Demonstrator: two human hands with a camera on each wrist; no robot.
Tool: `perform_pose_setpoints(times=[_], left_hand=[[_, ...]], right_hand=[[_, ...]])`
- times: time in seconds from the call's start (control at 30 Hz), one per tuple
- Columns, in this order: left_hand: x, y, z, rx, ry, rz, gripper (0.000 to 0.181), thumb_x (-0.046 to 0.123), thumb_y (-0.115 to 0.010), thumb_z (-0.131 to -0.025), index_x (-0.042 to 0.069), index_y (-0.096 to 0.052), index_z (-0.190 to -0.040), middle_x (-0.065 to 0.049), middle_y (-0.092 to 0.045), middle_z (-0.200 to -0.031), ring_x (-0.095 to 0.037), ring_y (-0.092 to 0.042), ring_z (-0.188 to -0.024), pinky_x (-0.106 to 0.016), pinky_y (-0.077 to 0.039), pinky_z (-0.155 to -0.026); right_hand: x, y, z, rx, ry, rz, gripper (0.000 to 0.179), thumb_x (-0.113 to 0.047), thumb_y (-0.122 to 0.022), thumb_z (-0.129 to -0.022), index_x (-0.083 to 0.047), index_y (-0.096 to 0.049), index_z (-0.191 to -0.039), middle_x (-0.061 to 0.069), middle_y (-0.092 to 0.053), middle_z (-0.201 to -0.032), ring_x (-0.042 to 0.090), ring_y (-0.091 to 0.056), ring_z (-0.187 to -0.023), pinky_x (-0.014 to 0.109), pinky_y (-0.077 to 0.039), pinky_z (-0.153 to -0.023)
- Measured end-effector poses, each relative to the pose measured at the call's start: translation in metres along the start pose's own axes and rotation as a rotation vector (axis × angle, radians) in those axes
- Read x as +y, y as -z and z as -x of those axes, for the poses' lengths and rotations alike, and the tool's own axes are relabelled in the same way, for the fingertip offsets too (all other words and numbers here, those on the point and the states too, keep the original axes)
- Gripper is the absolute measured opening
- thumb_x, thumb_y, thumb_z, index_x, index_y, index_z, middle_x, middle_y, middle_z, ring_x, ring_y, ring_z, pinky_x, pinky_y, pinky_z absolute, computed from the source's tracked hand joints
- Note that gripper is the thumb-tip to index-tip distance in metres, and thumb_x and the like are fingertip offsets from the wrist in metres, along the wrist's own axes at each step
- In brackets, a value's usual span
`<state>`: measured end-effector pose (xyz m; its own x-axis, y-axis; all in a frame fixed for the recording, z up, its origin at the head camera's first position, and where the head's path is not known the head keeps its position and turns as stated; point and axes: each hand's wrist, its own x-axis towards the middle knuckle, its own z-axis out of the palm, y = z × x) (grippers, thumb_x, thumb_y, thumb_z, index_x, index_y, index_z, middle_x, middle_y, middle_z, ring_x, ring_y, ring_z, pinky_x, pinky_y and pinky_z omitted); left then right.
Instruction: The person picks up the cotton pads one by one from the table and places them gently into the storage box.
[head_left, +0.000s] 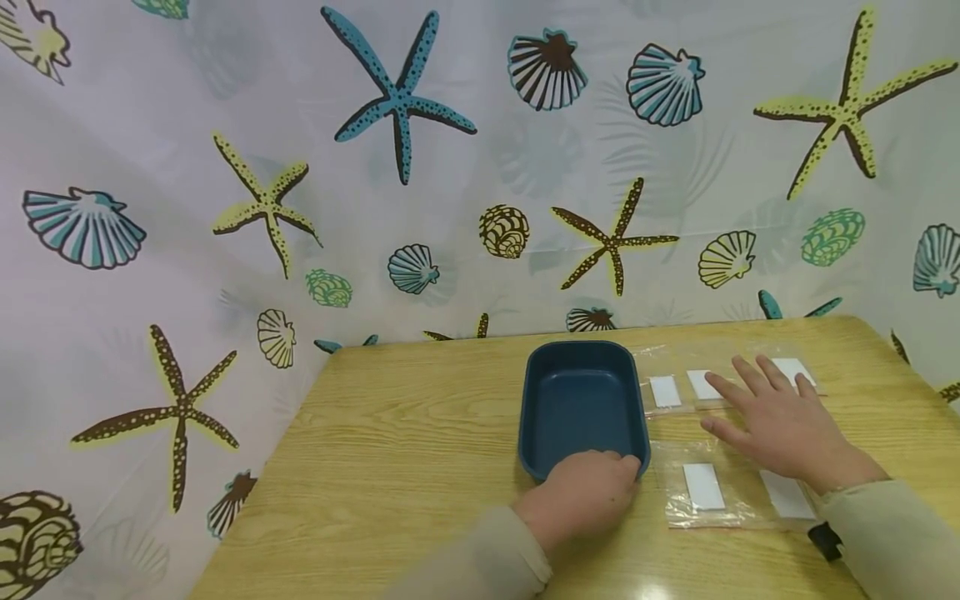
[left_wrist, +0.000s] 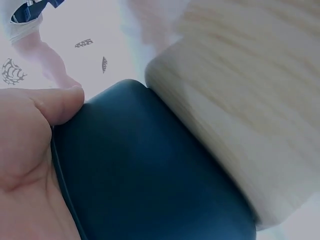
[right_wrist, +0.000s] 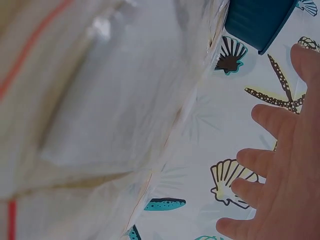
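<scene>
A dark blue rectangular tray [head_left: 581,408] with rounded corners stands on the wooden table, nothing visible inside it. My left hand [head_left: 585,496] holds its near rim towards the right corner. The left wrist view shows the thumb [left_wrist: 67,105] against the tray's edge [left_wrist: 145,160]; the other fingers are hidden there. To the right, my right hand [head_left: 787,425] is spread over clear plastic bags with white rectangles, its fingers straight and gripping nothing. A near bag [head_left: 703,487] and a far bag [head_left: 665,392] lie beside the tray. A bag [right_wrist: 125,100] looms large in the right wrist view.
Light wood table [head_left: 390,433] extends left of the tray. Behind it hangs a white curtain [head_left: 465,183] printed with starfish and shells. A small black object [head_left: 825,540] shows by the right sleeve.
</scene>
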<state>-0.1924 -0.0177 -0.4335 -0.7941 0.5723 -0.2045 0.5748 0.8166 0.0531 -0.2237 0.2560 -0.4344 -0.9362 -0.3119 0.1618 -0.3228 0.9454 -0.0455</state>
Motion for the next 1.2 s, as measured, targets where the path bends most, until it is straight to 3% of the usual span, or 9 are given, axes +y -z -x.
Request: perform_pose_setpoints(times=[0.17,0.3,0.43,0.57,0.63,0.77,1.03,1.2], left_hand=[[0.006,-0.001,-0.001,0.023,0.006,0.001,0.025,0.035,-0.047,-0.108,0.021,-0.062,-0.121,0.005,-0.067,-0.114,-0.013,-0.065,-0.103,-0.032,-0.053,-0.083],[0.007,0.001,0.001,0.003,0.020,0.042,0.037,0.048,-0.050,-0.105,0.022,-0.059,-0.130,0.006,-0.065,-0.119,-0.011,-0.063,-0.107,-0.033,-0.052,-0.085],[0.001,0.009,0.006,-0.007,-0.009,0.075,0.049,0.059,-0.047,-0.102,0.026,-0.056,-0.138,0.009,-0.062,-0.126,-0.008,-0.060,-0.111,-0.034,-0.052,-0.087],[-0.018,0.024,0.013,0.094,-0.018,0.123,0.048,0.055,-0.047,-0.104,0.025,-0.056,-0.140,0.009,-0.060,-0.133,-0.009,-0.058,-0.117,-0.033,-0.051,-0.092],[-0.031,0.029,0.015,0.174,0.003,0.148,0.045,0.050,-0.050,-0.104,0.022,-0.058,-0.139,0.006,-0.061,-0.131,-0.012,-0.057,-0.118,-0.033,-0.050,-0.094],[-0.054,0.034,0.019,0.274,0.062,0.198,0.042,0.044,-0.055,-0.104,0.018,-0.059,-0.137,0.001,-0.059,-0.129,-0.017,-0.054,-0.119,-0.035,-0.048,-0.098],[-0.086,0.028,0.024,0.373,0.211,0.318,0.041,0.040,-0.059,-0.103,0.016,-0.058,-0.137,-0.005,-0.054,-0.132,-0.022,-0.052,-0.122,-0.041,-0.049,-0.097],[-0.101,0.020,0.021,0.399,0.281,0.394,0.044,0.037,-0.060,-0.103,0.013,-0.056,-0.139,-0.010,-0.050,-0.139,-0.026,-0.049,-0.128,-0.045,-0.047,-0.102]], right_hand=[[0.001,0.000,-0.001,0.000,-0.002,0.003,0.079,-0.070,-0.042,-0.098,-0.014,-0.042,-0.155,0.028,-0.028,-0.159,0.054,-0.018,-0.145,0.080,-0.017,-0.104],[0.001,-0.001,-0.001,-0.003,-0.005,0.003,0.080,-0.071,-0.042,-0.098,-0.015,-0.042,-0.155,0.028,-0.028,-0.159,0.054,-0.018,-0.145,0.080,-0.017,-0.104],[0.001,-0.001,-0.002,-0.009,-0.008,0.001,0.081,-0.071,-0.042,-0.097,-0.015,-0.042,-0.155,0.028,-0.028,-0.159,0.054,-0.018,-0.144,0.080,-0.016,-0.104],[0.001,-0.001,-0.002,-0.020,-0.013,-0.010,0.083,-0.073,-0.041,-0.096,-0.015,-0.041,-0.156,0.028,-0.027,-0.159,0.054,-0.017,-0.145,0.080,-0.015,-0.104],[0.002,-0.001,-0.003,-0.025,-0.015,-0.017,0.083,-0.073,-0.041,-0.096,-0.015,-0.041,-0.156,0.028,-0.027,-0.159,0.054,-0.016,-0.145,0.080,-0.015,-0.104],[0.004,-0.002,-0.003,-0.032,-0.013,-0.011,0.083,-0.073,-0.043,-0.096,-0.015,-0.041,-0.156,0.029,-0.027,-0.159,0.055,-0.016,-0.144,0.080,-0.015,-0.103],[0.005,-0.004,-0.004,-0.033,-0.006,-0.014,0.084,-0.075,-0.041,-0.095,-0.016,-0.040,-0.156,0.028,-0.027,-0.159,0.055,-0.017,-0.144,0.080,-0.015,-0.104],[0.004,-0.004,-0.004,-0.040,-0.009,-0.018,0.082,-0.072,-0.045,-0.096,-0.015,-0.040,-0.156,0.028,-0.027,-0.159,0.055,-0.017,-0.144,0.080,-0.014,-0.104]])
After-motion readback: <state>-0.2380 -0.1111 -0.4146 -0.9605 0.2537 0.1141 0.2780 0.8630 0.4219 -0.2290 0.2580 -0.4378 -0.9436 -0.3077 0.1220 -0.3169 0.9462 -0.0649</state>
